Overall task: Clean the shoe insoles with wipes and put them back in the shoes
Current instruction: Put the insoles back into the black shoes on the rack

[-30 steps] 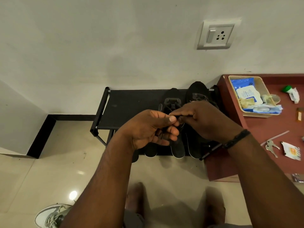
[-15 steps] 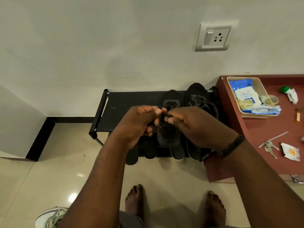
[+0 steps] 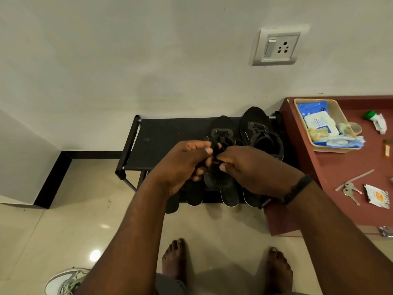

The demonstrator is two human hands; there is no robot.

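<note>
Seemingly black shoe's laces (image 3: 215, 149) between left grip (image 3: 182, 165) and right grip (image 3: 253, 167).

Bare forearms without sleeves; left hand (image 3: 182, 167) unadorned. Right hand (image 3: 253, 169) with a black band (image 3: 297, 189) at the wrist, behind the fingers. Grey shorts; feet (image 3: 175, 260) bare.

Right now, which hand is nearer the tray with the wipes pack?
The right hand. It pinches the black shoe's laces over the rack, on the side toward the tray. The left hand holds the same laces, farther from the tray.
</note>
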